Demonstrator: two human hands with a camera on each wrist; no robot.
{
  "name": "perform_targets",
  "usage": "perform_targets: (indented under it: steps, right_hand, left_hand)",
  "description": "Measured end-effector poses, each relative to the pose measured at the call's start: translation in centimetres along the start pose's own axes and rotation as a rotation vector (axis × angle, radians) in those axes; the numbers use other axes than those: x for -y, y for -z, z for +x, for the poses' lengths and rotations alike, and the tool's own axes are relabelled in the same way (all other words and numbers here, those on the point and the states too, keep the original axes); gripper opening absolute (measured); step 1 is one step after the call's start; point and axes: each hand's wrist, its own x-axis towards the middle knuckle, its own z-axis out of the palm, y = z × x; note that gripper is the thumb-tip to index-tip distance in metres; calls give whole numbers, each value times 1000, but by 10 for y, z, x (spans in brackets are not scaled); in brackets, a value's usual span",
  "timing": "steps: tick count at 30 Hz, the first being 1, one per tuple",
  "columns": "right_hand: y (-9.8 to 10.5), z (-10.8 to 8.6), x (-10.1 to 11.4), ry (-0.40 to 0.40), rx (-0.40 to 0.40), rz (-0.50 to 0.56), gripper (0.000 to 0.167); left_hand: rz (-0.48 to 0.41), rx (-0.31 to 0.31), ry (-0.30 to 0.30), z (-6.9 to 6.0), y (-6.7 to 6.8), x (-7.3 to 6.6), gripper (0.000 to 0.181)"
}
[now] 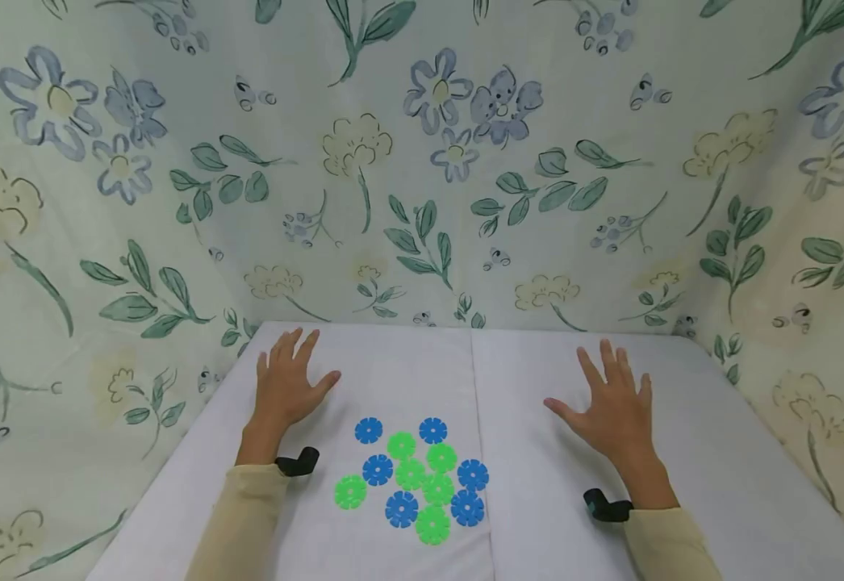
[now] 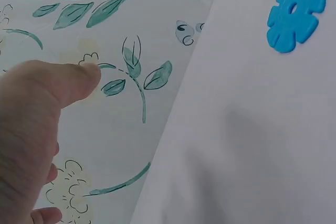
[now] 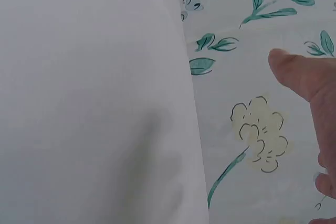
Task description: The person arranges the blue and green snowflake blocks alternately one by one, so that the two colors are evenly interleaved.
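My left hand (image 1: pixel 287 389), fingers spread and thumb out, is held over the left part of the white table and holds nothing. On the right side my right hand (image 1: pixel 616 413) is likewise spread, with nothing in it. Between them, nearer the left hand, lies a loose cluster of notched, flower-shaped plastic discs: several blue discs (image 1: pixel 396 513) and several green discs (image 1: pixel 428 528). Some discs touch or overlap. A single blue disc (image 2: pixel 307 22) shows at the upper right of the left wrist view. Only part of each hand appears in the wrist views.
The white tablecloth (image 1: pixel 538 516) has a crease running front to back, just right of the discs. A floral curtain (image 1: pixel 407 242) hangs behind the table and along both sides. Each wrist wears a black camera mount (image 1: pixel 300 462).
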Motion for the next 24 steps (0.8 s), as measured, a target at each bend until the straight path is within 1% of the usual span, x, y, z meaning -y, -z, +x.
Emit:
perform_targets:
  steps: [2,4,7,9,11,13,16,18,20,24]
  right_hand:
    - [-1,2,10,36,-30,22,101]
    - [-1,4,22,67,-61,50,93]
    - [-1,7,39,95,-94,85,85]
    - [-1,9,50,103,-95,108,81]
    - [-1,11,62,104,-83,133,79]
    - [-2,11,73,104,-61,162,76]
    - [-5,9,90,101,-17,200,70]
    - [-9,7,100,101,13,220,66]
    - [-13,5,109,99,49,240,64]
    - [-20,-1,124,86,124,272,60]
  left_hand:
    - [-86,-30,0,-2,-2,-2,78]
    - [-176,-38,4,-2,-2,-5,70]
    - [-292,13,14,-1,-2,-10,62]
    - [-347,57,24,0,-3,-13,60]
    - [-365,82,27,0,-3,-16,60]
    - [-375,94,21,-2,-4,-18,58]
    - [-397,128,8,-8,-6,-20,55]
    - [-412,177,4,-14,-9,-21,52]
    - [-426,238,9,-21,-13,-21,50]
    - [-479,348,10,-34,-20,-22,46]
